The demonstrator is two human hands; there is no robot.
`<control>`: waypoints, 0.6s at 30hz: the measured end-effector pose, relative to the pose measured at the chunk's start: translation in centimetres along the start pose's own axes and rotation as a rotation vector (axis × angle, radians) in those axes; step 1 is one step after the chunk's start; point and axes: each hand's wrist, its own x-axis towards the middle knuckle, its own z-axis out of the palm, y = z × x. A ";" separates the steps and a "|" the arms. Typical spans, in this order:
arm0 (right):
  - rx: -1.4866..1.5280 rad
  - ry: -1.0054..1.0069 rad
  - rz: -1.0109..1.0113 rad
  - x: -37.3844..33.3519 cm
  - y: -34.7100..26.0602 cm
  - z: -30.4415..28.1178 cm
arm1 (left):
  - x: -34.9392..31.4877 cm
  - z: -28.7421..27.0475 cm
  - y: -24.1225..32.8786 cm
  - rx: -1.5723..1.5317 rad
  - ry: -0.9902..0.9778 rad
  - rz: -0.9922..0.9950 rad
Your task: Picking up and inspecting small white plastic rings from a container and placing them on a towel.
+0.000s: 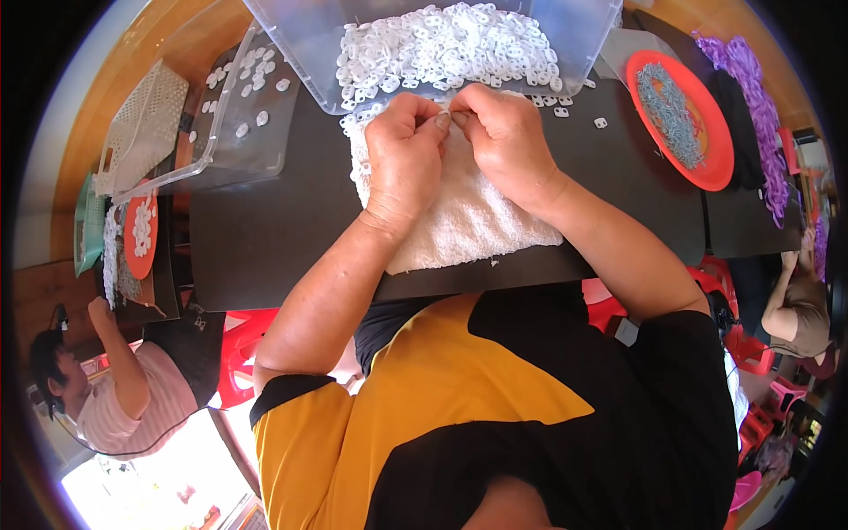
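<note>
Over a white towel (481, 225) on the dark table, both hands meet fingertip to fingertip. My left hand (405, 150) is closed in a pinch, thumb against the bent fingers. My right hand (505, 140) pinches close beside it. Whatever sits between the fingertips is too small and covered to name. Just beyond the hands, a clear plastic bin (300, 55) holds a heap of small white plastic pieces (446, 44) with holes in them. More such pieces lie along the towel's far and left edges, and a few loose ones (561, 112) rest on the table to the right.
A red plate (723, 146) of thin grey-blue metal pins (669, 115) stands at right, near a purple bundle (751, 88). At left, a clear box (274, 146) contains round white pieces beside a white basket (146, 128). Other people (132, 389) sit at both sides.
</note>
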 end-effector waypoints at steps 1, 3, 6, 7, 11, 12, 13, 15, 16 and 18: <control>0.010 -0.012 0.013 -0.1 0.1 0.0 | 0.0 0.0 0.0 -0.043 0.003 -0.028; 0.026 -0.026 0.020 0.0 0.0 -0.2 | 0.1 -0.2 -0.2 -0.050 -0.003 -0.025; 0.025 -0.039 0.037 0.0 -0.2 -0.7 | 0.2 -0.3 -0.4 -0.050 -0.011 -0.021; -0.028 -0.029 0.000 0.0 -0.3 -0.7 | 0.2 -0.3 -0.4 -0.044 -0.013 -0.018; -0.247 -0.051 -0.096 0.0 -0.2 -0.9 | 0.1 -0.3 -0.1 -0.056 -0.015 -0.046; -0.248 -0.050 -0.096 0.0 -0.2 -1.0 | 0.1 -0.3 0.0 -0.060 -0.015 -0.047; -0.266 -0.052 -0.103 0.0 -0.3 -1.0 | 0.1 -0.3 0.1 -0.064 -0.015 -0.049; -0.285 -0.054 -0.107 0.0 -0.3 -1.1 | 0.1 -0.3 -0.2 -0.031 -0.023 -0.030; -0.292 -0.064 -0.104 0.0 -0.3 -1.1 | 0.2 -0.3 -0.3 0.003 -0.031 -0.010; -0.300 -0.075 -0.097 -0.1 -0.2 -1.1 | 0.2 -0.3 -0.2 0.034 -0.036 0.005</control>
